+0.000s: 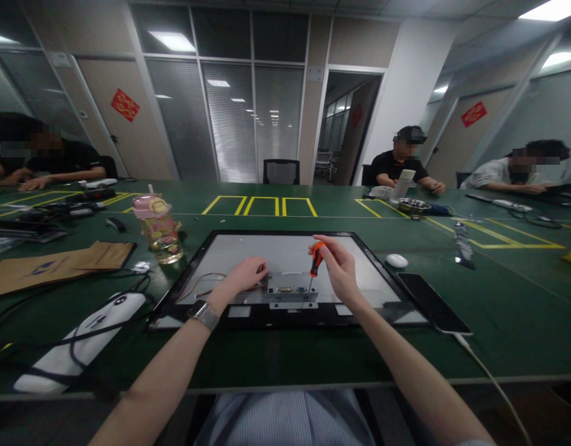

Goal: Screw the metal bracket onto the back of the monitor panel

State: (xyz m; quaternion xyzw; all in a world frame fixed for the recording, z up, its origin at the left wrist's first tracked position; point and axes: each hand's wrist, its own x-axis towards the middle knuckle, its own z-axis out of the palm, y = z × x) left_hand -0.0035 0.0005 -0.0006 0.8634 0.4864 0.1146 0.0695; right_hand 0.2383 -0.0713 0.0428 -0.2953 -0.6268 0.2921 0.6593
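A flat display panel [239, 248] with a black frame lies on the table in front of me. Near its front edge sits a metal bracket [285, 298] with connector ports along its face. My right hand [341, 269] grips an orange and black screwdriver [317, 259], held nearly upright, its tip down at the right part of the bracket. At the bracket's left end is my left hand [246, 272], with a watch on the wrist and its fingers curled; what they hold, if anything, is hidden. Thin wires [192, 285] run across the panel beside this hand.
To the left are a pink-lidded cup [159, 226], brown paper packaging [57, 266] and a white power strip [87, 341] with black cables. At right lie a phone [434, 303] on a charging cable and a white earbud case [397, 261]. Several people sit across the green table [276, 359].
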